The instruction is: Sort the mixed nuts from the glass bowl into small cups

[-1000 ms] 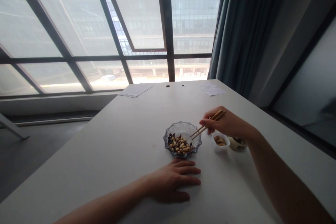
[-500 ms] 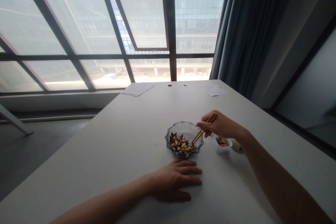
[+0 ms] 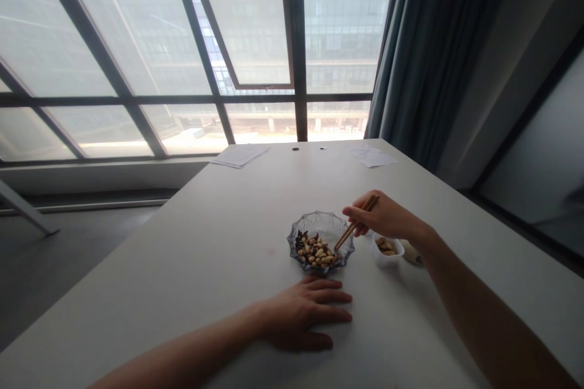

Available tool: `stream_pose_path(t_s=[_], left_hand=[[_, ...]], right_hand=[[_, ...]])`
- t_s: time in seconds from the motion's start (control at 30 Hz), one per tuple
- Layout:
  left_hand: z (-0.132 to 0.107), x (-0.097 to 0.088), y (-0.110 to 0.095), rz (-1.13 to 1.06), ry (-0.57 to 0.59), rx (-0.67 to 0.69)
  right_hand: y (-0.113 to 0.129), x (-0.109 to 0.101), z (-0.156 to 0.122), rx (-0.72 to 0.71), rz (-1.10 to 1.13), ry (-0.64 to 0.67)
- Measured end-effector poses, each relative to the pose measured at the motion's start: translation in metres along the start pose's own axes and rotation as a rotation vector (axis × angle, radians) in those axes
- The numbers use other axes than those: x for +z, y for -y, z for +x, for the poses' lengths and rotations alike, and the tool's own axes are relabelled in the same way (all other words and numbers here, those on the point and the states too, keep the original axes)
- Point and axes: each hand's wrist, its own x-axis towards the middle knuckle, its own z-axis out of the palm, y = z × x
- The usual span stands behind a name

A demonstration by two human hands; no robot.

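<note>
A scalloped glass bowl (image 3: 319, 222) stands on the white table, with a heap of pale nuts (image 3: 317, 251) and some dark pieces in its near left part. My right hand (image 3: 376, 216) is closed around a pair of wooden chopsticks (image 3: 353, 226). Their tips reach down inside the bowl at the right edge of the nuts; whether they pinch a piece is too small to tell. My left hand (image 3: 308, 314) lies flat on the table just in front of the bowl, fingers spread and holding nothing. Right of the bowl, a small white tub (image 3: 387, 259) holds brownish pieces.
A pale rounded object (image 3: 412, 253) sits behind the tub, partly covered by my right forearm. Papers (image 3: 241, 156) lie at the table's far left, and more sheets (image 3: 375, 156) at the far right. Windows and a dark curtain (image 3: 420, 61) rise beyond the far edge.
The chopsticks have barely shifted within the bowl, their tips a touch higher and to the right. My left hand, the bowl and the tub keep their places.
</note>
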Motion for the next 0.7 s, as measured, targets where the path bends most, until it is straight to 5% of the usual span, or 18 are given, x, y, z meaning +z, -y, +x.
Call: stream_pose_path(t_s=[0.37,0.7], left_hand=[[0.001,-0.002,-0.002,0.002,0.015,-0.001],[0.001,-0.002,-0.001,0.010,0.014,-0.007]], right_hand=[[-0.005,-0.007,0.001,0.038,0.057,-0.132],[0.019,-0.061,-0.046,0.106,-0.012,-0.423]])
